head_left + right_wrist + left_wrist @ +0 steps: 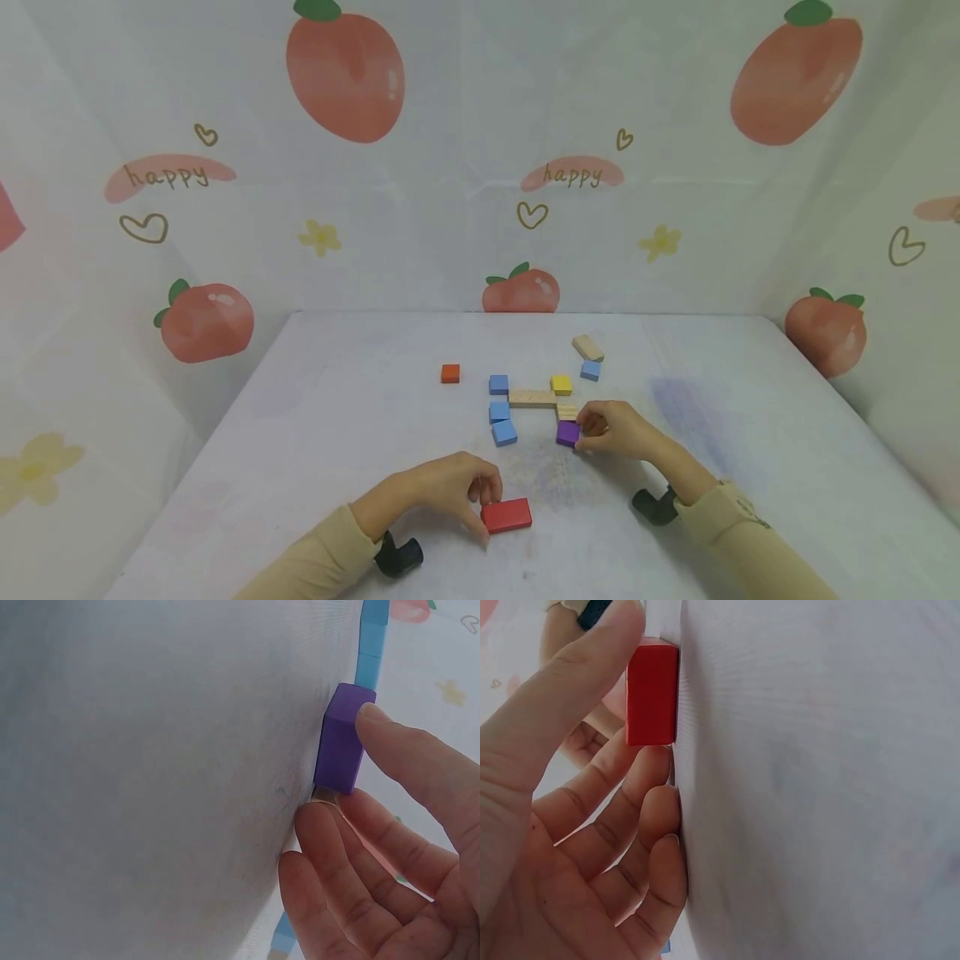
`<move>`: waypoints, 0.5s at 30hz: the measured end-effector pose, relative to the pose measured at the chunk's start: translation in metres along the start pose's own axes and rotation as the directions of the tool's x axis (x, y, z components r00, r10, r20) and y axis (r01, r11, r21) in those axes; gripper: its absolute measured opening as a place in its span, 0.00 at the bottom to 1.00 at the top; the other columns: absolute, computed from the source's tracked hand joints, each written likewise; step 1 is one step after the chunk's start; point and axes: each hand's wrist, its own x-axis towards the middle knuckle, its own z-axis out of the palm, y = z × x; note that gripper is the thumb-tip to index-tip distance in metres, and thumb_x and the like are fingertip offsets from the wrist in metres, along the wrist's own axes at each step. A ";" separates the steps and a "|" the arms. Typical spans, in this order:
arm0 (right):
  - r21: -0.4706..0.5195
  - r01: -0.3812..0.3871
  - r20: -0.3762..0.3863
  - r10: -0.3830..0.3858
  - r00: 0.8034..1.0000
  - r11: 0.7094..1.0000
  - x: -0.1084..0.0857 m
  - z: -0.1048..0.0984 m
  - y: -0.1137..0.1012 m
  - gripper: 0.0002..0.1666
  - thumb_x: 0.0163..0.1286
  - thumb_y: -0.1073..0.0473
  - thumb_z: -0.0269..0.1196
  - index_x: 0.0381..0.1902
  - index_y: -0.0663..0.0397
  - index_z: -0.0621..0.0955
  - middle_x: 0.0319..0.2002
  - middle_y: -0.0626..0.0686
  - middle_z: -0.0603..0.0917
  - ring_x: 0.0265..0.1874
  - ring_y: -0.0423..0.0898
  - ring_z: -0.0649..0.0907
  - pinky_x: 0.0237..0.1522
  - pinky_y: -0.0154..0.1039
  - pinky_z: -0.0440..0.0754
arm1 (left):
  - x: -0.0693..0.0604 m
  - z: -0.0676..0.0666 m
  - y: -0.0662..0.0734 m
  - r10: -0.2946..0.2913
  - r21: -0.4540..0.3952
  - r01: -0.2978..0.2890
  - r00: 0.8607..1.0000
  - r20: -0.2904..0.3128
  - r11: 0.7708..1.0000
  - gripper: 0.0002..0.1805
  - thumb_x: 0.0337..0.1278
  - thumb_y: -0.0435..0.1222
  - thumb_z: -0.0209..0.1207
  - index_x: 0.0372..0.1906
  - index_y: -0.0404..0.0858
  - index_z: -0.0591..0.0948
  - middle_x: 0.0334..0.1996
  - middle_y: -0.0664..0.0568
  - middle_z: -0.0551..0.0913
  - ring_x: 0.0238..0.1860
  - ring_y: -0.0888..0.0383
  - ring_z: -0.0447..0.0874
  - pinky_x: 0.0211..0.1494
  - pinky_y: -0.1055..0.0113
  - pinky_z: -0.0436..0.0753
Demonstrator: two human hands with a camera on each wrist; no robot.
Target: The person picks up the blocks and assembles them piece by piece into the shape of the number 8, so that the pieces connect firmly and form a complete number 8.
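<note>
My left hand is at the near middle of the table, thumb and fingers about the left end of a red rectangular block. In the left wrist view the red block lies on the tabletop between thumb and fingers. Farther right, my right hand pinches a purple block. The right wrist view shows my thumb on the purple block and fingers at its opposite side. Directly behind that block is a natural-wood block. A long wooden block lies just behind to the left.
Blue blocks form a column left of the long wooden block. A yellow block sits at its right end. Behind are another blue block and a wooden block. An orange-red block stands apart, left.
</note>
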 end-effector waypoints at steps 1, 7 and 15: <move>-0.001 -0.001 0.002 0.001 1.000 1.000 0.000 0.000 0.000 0.16 0.54 0.58 0.70 0.36 0.61 0.78 0.32 0.53 0.83 0.31 0.41 0.82 0.34 0.33 0.80 | 0.000 0.000 0.000 -0.006 -0.010 0.006 1.000 0.002 1.000 0.18 0.32 0.38 0.75 0.32 0.45 0.78 0.23 0.65 0.76 0.26 0.72 0.68 0.33 0.80 0.71; -0.004 -0.014 0.002 0.014 1.000 1.000 0.001 0.000 0.000 0.16 0.54 0.59 0.70 0.36 0.61 0.78 0.32 0.52 0.83 0.31 0.41 0.82 0.35 0.34 0.81 | 0.000 -0.001 0.002 -0.018 0.003 0.018 1.000 0.000 1.000 0.16 0.35 0.38 0.74 0.32 0.44 0.79 0.23 0.63 0.77 0.26 0.72 0.68 0.33 0.80 0.71; -0.016 0.004 0.002 -0.004 1.000 1.000 0.000 -0.001 -0.001 0.16 0.54 0.58 0.70 0.36 0.61 0.78 0.31 0.52 0.83 0.31 0.41 0.81 0.34 0.33 0.80 | 0.000 -0.004 0.004 -0.038 0.042 0.038 0.999 -0.013 0.998 0.14 0.40 0.39 0.72 0.35 0.44 0.82 0.25 0.64 0.77 0.28 0.71 0.70 0.35 0.79 0.72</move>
